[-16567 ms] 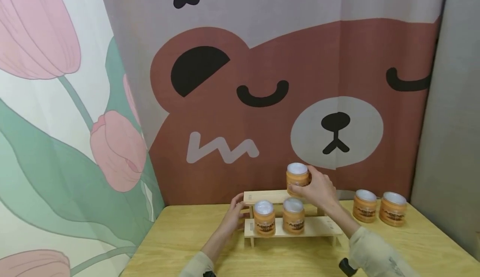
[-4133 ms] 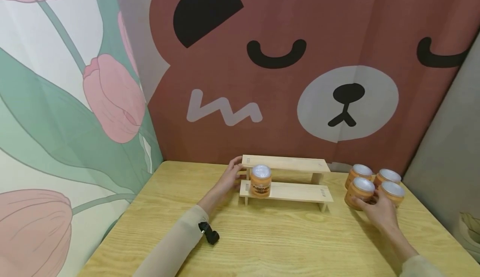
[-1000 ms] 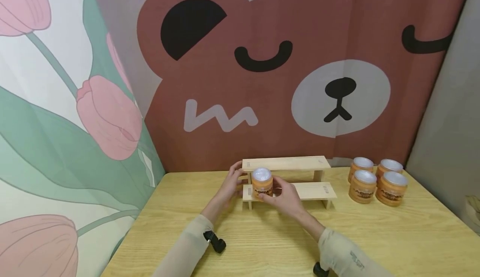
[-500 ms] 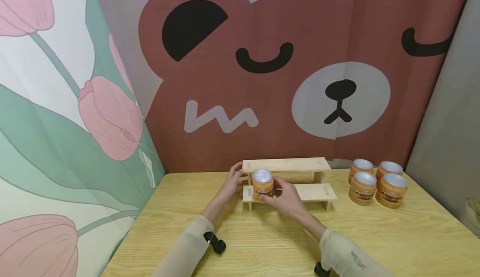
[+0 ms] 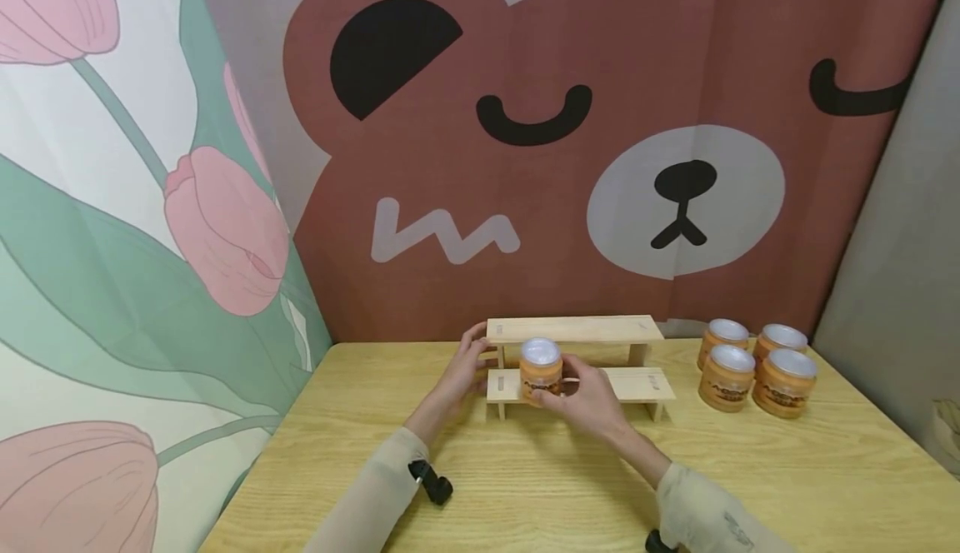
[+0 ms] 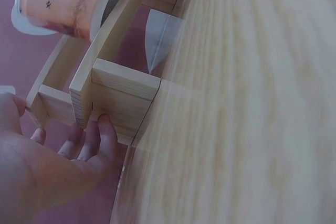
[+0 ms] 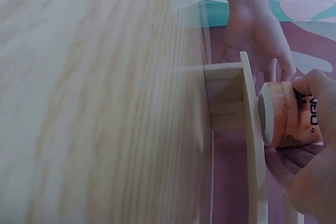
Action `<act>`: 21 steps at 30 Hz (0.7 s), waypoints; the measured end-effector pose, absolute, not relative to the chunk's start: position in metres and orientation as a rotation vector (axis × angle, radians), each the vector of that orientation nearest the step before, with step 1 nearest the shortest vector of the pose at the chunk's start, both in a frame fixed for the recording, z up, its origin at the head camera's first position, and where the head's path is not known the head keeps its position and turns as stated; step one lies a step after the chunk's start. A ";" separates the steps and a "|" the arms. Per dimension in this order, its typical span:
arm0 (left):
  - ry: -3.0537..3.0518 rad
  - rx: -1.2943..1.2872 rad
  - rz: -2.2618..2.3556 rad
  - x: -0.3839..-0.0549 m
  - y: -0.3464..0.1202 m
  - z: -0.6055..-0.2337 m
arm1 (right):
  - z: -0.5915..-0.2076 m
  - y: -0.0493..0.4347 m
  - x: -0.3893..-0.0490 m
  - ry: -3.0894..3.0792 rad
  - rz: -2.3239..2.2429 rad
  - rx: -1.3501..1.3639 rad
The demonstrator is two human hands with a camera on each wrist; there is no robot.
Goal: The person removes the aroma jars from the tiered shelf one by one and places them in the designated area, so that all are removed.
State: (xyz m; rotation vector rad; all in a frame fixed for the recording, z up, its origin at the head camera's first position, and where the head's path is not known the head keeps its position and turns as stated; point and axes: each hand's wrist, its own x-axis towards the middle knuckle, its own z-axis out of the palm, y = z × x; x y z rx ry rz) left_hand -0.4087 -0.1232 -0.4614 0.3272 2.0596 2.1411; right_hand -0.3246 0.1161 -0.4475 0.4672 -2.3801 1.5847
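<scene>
My right hand (image 5: 588, 399) grips an orange jar (image 5: 540, 367) with a whitish top, thumb in front and fingers behind. The jar is at the left part of the lower tier of a two-tier wooden stand (image 5: 637, 384). In the right wrist view the jar's base (image 7: 266, 116) is close against the tier; I cannot tell whether it touches. At the stand's left end, my left hand (image 5: 457, 374) rests its loosely bent fingers against the wood. The left wrist view shows those fingertips (image 6: 107, 129) at the stand's leg (image 6: 123, 98).
Several matching orange jars (image 5: 727, 378) stand in a close group on the wooden table (image 5: 510, 486), right of the stand. Behind the table hangs a bear-print curtain (image 5: 465, 170); a tulip-print one (image 5: 225, 236) is on the left.
Earlier, jars went from the stand to the group at the right, leaving one on the lower tier. My right hand took hold of that one and has shifted it slightly right. My left hand stays put.
</scene>
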 end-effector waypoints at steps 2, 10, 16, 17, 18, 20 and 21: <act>2.060 0.328 2.141 -0.409 -0.123 -0.461 | -0.447 0.122 -0.323 -2.378 1.586 0.464; 2.070 0.333 2.125 -0.407 -0.124 -0.460 | -0.446 0.148 -0.315 -2.366 1.530 0.473; 2.058 0.355 2.131 -0.408 -0.124 -0.462 | -0.447 0.165 -0.310 -2.388 1.482 0.442; 2.055 0.357 2.133 -0.408 -0.124 -0.463 | -0.446 0.167 -0.309 -2.388 1.473 0.438; 2.055 0.357 2.133 -0.408 -0.124 -0.463 | -0.446 0.170 -0.309 -2.389 1.462 0.439; 2.058 0.360 2.131 -0.409 -0.123 -0.463 | -0.443 0.176 -0.307 -2.386 1.449 0.438; 2.057 0.363 2.129 -0.409 -0.123 -0.463 | -0.443 0.179 -0.306 -2.388 1.441 0.435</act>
